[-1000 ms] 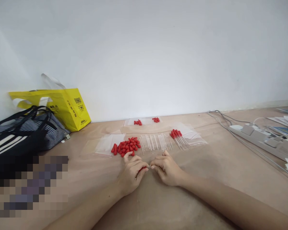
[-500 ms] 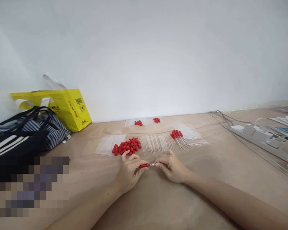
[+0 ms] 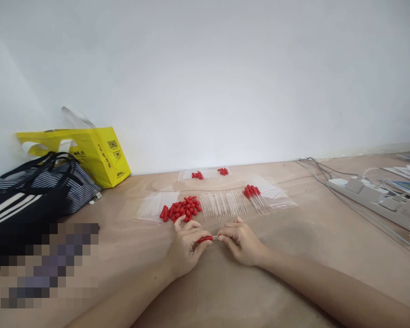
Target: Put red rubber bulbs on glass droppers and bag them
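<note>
Between thumb and fingers, my left hand [image 3: 186, 248] pinches a red rubber dropper bulb [image 3: 205, 238]. My right hand [image 3: 242, 241] is closed on a thin clear glass dropper tube [image 3: 215, 238], whose end meets the bulb's mouth; how deep it sits inside I cannot tell. Just beyond my left hand lies a heap of red bulbs [image 3: 182, 208]. Loose clear tubes [image 3: 223, 204] lie in a row beyond both hands. To their right, several droppers with red bulbs fitted [image 3: 256, 197] lie side by side.
Clear zip bags [image 3: 153, 207] lie left of the heap, with more bags [image 3: 276, 193] at right. A further bag with red bulbs [image 3: 222, 171] is near the wall. A yellow bag [image 3: 105, 155] and dark bags [image 3: 23, 209] stand left; a power strip [image 3: 376, 200] with cables is right.
My right hand has shifted slightly left and down, closer to my left hand. A shorter length of tube shows between the bulb and my right fingers.
</note>
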Motion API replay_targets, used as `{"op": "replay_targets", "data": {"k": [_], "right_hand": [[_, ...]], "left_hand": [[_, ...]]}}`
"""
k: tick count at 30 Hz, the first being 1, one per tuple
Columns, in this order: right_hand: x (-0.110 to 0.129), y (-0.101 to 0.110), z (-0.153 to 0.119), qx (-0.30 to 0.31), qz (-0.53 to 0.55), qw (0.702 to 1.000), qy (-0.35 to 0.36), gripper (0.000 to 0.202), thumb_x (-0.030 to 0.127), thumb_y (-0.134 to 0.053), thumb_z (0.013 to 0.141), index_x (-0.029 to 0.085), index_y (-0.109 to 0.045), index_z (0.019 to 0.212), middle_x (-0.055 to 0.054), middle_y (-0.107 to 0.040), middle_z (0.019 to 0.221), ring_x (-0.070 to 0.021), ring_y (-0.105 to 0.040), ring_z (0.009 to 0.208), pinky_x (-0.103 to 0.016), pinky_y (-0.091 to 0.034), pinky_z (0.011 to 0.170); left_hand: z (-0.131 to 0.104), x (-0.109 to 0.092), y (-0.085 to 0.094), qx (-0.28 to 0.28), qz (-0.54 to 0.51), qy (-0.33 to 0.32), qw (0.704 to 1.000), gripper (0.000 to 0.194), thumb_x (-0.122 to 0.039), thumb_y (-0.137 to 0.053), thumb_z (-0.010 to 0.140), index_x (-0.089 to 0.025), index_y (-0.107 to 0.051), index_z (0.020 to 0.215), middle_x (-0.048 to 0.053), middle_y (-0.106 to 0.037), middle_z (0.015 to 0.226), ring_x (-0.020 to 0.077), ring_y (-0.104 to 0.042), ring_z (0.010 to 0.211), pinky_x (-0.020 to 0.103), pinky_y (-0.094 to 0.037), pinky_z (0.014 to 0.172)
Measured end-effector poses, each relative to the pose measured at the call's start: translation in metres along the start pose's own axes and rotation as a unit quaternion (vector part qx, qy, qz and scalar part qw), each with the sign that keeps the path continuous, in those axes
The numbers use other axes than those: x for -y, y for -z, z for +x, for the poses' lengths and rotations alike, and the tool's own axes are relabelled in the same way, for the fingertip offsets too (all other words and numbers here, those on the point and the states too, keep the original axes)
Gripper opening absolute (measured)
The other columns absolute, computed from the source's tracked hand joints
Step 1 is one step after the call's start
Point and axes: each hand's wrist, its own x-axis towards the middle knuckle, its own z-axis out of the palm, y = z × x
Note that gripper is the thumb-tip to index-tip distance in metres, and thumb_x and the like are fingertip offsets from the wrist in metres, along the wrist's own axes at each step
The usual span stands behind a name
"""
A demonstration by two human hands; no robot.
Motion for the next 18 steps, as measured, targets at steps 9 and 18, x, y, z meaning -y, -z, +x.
{"op": "replay_targets", "data": {"k": [9, 18], "right_hand": [[-0.01, 0.01, 0.001, 0.034, -0.012, 0.998, 0.046, 0.023, 0.027, -0.037, 0.088, 0.021, -0.059, 0.09, -0.002, -0.062, 0.079, -0.0124, -0.053, 0.075, -0.027, -0.025, 0.069], [-0.016, 0.014, -0.001, 0.001, -0.123, 0.99, 0.074, 0.02, 0.028, -0.045, 0.085, 0.021, -0.063, 0.082, -0.001, -0.059, 0.071, -0.0121, -0.047, 0.07, -0.03, -0.021, 0.068]], "left_hand": [[0.002, 0.007, 0.002, 0.031, 0.002, 0.011, 0.999, 0.01, -0.026, -0.05, 0.081, -0.027, -0.06, 0.083, -0.006, -0.065, 0.069, 0.0154, -0.054, 0.076, 0.045, -0.009, 0.091], [0.001, 0.005, 0.003, -0.001, 0.053, 0.008, 0.999, 0.013, -0.028, -0.053, 0.079, -0.024, -0.062, 0.07, -0.006, -0.062, 0.061, 0.0136, -0.054, 0.07, 0.047, -0.004, 0.097]]}}
